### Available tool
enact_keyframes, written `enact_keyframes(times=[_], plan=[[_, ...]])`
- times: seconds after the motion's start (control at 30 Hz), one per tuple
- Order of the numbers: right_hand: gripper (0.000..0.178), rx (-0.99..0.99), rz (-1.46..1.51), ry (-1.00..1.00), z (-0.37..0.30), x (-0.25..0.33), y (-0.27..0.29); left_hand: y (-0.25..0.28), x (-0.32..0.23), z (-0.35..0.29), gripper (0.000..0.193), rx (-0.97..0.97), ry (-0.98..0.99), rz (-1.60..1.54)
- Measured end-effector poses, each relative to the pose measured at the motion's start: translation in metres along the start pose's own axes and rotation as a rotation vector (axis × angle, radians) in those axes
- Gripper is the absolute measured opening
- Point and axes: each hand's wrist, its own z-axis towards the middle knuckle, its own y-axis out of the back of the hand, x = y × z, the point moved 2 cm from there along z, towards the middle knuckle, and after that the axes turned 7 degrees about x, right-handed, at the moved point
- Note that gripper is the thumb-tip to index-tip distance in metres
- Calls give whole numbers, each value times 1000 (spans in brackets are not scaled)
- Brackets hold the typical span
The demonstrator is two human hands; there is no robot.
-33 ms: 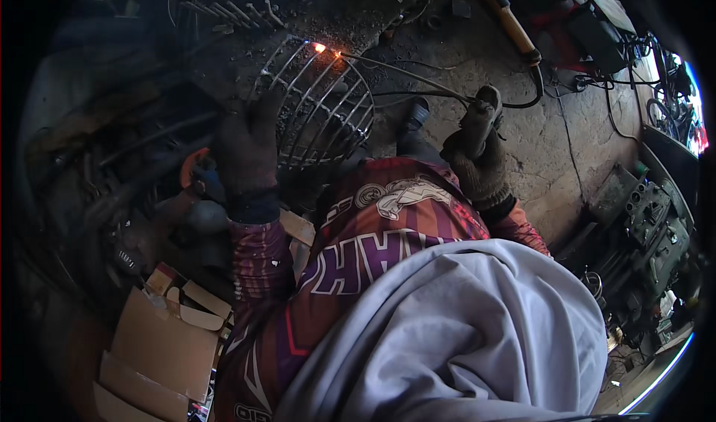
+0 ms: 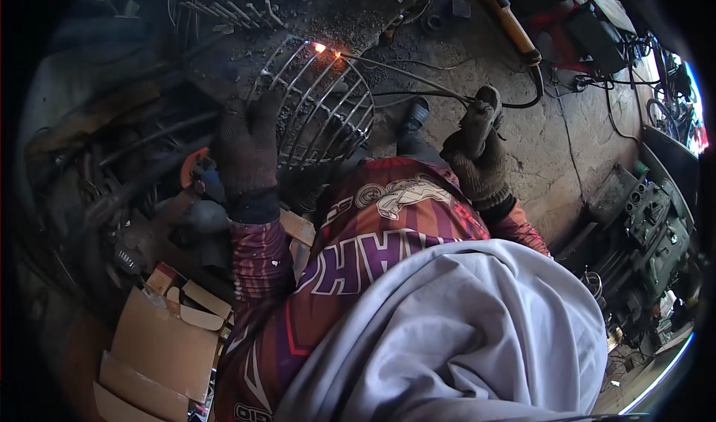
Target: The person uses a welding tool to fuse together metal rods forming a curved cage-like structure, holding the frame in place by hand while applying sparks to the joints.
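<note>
Welding of a wire basket point(image 2: 317, 108), seen from above the worker's head. The basket, a domed cage of curved metal rods, lies on its side on the concrete floor point(image 2: 567, 131) just ahead of the worker's knees. The gloved left hand point(image 2: 248, 149) rests against the near left side of the basket, fingers point(image 2: 242, 120) spread flat on the rods, steadying rather than gripping it. The gloved right hand point(image 2: 477, 149), to the right of the basket, has its fingers wrapped fully around an electrode holder point(image 2: 483, 112); the welding rod point(image 2: 406, 75) runs from it to the far rim of the basket, where two orange points glow point(image 2: 326, 49). The step in hand appears to be tacking a rod joint at that rim; the next move probably calls for a steady rod tip on the joint and an unmoving basket. Beyond the basket lie loose metal rods point(image 2: 224, 11); to its left, cardboard pieces point(image 2: 160, 340) and dark scrap that is hard to make out. The worker's grey hood point(image 2: 462, 340) and patterned jersey point(image 2: 358, 258) hide the basket's near base and both elbows; whether the rod tip touches the metal cannot be told.
</note>
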Motion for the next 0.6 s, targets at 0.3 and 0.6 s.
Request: enact_keyframes(times=[0.3,0.6], plan=[[51,10,-51,83,5,15,0,-9,59,-2,42,-29,-453,1205],[51,-132,-504,215,14,19,-6,-12,45,-9,47,-193,-337,973]])
